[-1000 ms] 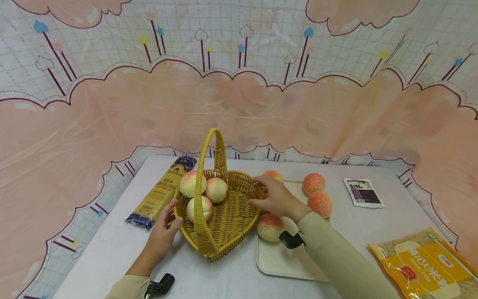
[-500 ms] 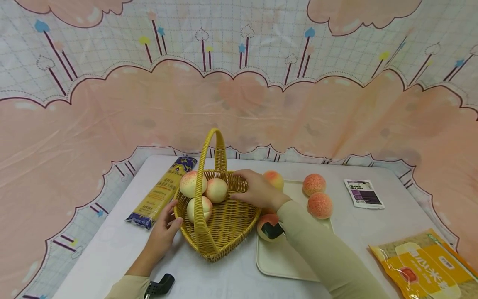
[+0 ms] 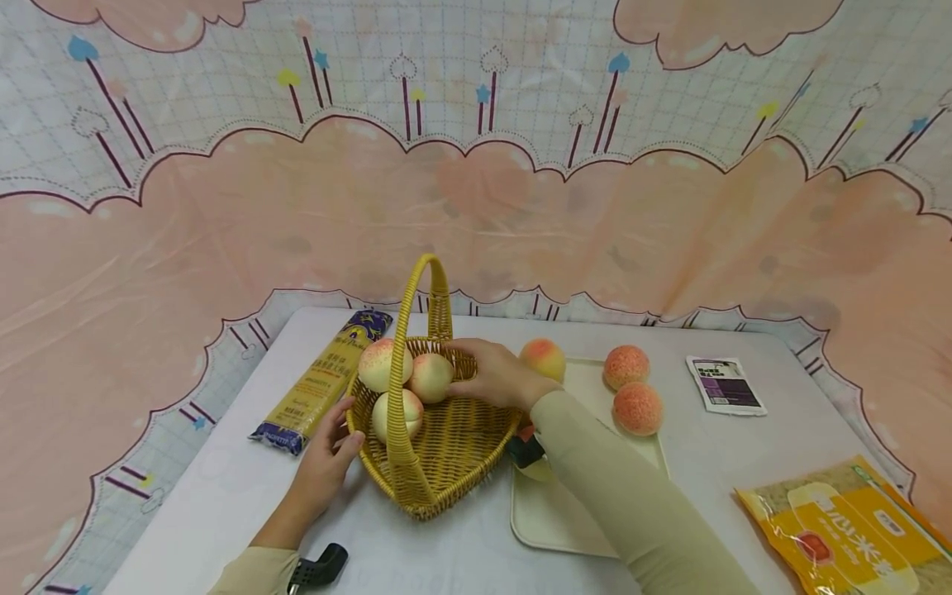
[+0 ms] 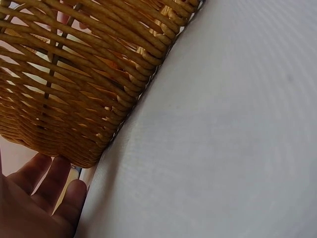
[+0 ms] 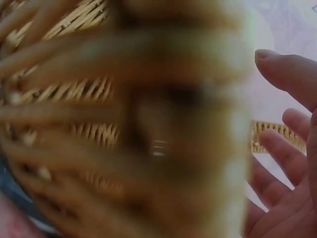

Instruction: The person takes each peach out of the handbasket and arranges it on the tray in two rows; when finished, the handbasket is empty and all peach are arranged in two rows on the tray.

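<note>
A yellow heart-shaped wicker basket (image 3: pixel 461 438) with a tall arched handle stands on the white table. Three pale peaches sit in its left part: an upper one (image 3: pixel 379 366), a lower one (image 3: pixel 388 417) and a right one (image 3: pixel 431 378). My left hand (image 3: pixel 323 463) touches the basket's outer left wall with fingertips and thumb; in the left wrist view its fingers (image 4: pixel 58 171) lie against the weave. My right hand (image 3: pixel 494 373) reaches over the right rim, thumb and fingers spread beside the right peach. In the right wrist view, the blurred rim partly covers this hand (image 5: pixel 282 173).
A cream tray (image 3: pixel 565 525) lies right of the basket, with a peach (image 3: pixel 543 359) at its far-left corner and redder peaches (image 3: pixel 637 408) at its right; my sleeve covers part. Around are a spaghetti pack (image 3: pixel 320 380), a white-and-purple sachet (image 3: pixel 725 386) and a yellow grain bag (image 3: pixel 848 525).
My right hand has moved left from the basket's right rim, across its inside, to the right peach. The left hand and the basket have stayed in place.
</note>
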Demonstrator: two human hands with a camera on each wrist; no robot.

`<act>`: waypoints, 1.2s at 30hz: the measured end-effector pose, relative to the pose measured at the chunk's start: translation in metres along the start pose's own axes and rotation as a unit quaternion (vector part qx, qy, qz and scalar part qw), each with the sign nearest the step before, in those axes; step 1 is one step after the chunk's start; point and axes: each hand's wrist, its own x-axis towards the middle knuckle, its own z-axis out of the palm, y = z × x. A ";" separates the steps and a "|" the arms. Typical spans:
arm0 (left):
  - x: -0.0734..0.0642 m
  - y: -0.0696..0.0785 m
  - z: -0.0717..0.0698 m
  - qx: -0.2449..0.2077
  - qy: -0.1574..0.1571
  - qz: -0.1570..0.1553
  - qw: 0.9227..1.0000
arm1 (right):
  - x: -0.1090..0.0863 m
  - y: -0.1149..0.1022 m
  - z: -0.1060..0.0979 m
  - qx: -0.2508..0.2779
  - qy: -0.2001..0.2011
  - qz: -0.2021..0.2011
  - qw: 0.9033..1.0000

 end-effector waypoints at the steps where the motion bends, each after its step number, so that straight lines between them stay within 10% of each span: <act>1: 0.000 0.000 0.000 0.000 0.000 0.001 1.000 | 0.002 0.000 0.001 -0.002 -0.006 0.002 1.000; 36: 0.002 -0.008 -0.001 -0.004 -0.001 -0.007 1.000 | 0.032 -0.013 0.005 -0.028 -0.042 0.018 0.999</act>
